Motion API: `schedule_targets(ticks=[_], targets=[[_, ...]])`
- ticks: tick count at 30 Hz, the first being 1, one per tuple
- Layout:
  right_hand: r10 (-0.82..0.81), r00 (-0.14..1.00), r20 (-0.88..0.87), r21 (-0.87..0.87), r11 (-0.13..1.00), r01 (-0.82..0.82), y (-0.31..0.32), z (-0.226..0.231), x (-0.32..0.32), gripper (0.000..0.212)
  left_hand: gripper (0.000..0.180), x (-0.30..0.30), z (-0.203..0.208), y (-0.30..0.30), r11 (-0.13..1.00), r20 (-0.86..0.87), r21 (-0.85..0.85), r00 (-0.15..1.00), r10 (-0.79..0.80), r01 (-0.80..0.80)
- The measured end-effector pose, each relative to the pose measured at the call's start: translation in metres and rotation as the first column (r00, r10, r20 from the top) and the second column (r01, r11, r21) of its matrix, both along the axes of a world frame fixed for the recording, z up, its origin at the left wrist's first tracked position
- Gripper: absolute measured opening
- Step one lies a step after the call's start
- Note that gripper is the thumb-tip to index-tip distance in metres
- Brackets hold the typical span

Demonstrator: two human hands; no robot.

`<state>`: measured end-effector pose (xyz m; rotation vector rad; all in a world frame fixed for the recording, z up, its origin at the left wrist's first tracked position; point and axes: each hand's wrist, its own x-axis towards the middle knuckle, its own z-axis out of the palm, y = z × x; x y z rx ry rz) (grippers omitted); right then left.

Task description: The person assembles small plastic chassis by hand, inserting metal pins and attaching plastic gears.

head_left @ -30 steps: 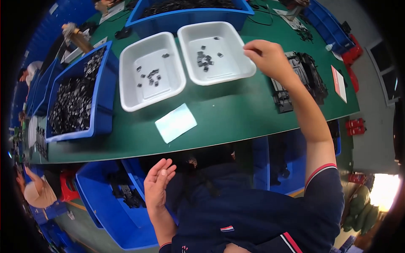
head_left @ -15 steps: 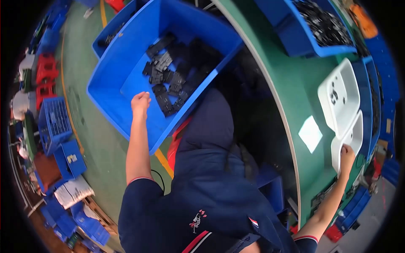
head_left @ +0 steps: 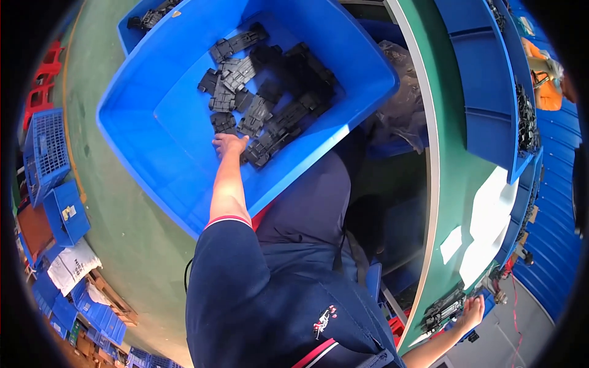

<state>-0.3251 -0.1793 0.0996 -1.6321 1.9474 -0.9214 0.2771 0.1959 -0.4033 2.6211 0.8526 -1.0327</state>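
Observation:
A large blue bin (head_left: 147,175) stands in front of me, with black moulded plastic parts (head_left: 236,73) like toy vehicle chassis heaped toward its far right side. My left hand (head_left: 230,145) reaches into it, thumb and fingers apart, at the near edge of the heap. Right by the fingers lies one small black part (head_left: 223,122); whether they touch it I cannot tell. At the near end of the green bench, my right hand (head_left: 471,313) is loosely open, beside a row of black chassis parts (head_left: 445,310). No object shows in that hand.
The green bench (head_left: 451,178) curves along my right, bearing white trays (head_left: 491,214), a white paper (head_left: 451,244) and blue bins (head_left: 485,80) of black parts. Another blue bin (head_left: 132,37) stands behind the large one. Crates (head_left: 46,147) and a white sack (head_left: 73,267) stand at left.
My left hand has moved from near the bin's left side to the black parts. My right hand has left the white tray and come nearer, to the chassis parts. The view has shifted.

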Motion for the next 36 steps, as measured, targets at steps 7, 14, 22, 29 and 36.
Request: schedule_targets(ticks=[7,14,22,29,36], targets=[[-0.119,0.985,0.127,-0.031,0.992,0.124,0.039,0.026,0.007,0.030,0.105,-0.002,0.023,0.022,0.995,0.053,0.000,0.994,0.098,-0.098],[0.302,0.817,0.492,0.077,0.919,-0.386,0.042,0.036,0.112,0.027,0.038,0.000,0.040,0.100,0.019,-0.259,-0.843,0.437,0.861,-0.537],[0.612,0.523,0.593,0.003,0.648,-0.761,0.100,-0.030,0.216,0.018,0.049,-0.052,0.308,-0.019,-0.374,-0.227,-0.920,0.939,0.259,-0.120],[0.478,0.363,0.800,0.007,0.598,-0.802,0.123,-0.044,0.259,0.015,0.052,-0.134,0.381,-0.093,-0.255,-0.253,-0.890,0.875,-0.414,-0.378],[0.449,0.357,0.819,-0.095,0.720,-0.687,0.110,-0.051,0.215,0.010,0.049,-0.184,0.410,-0.146,0.006,-0.260,-0.921,0.603,-0.754,-0.389]])
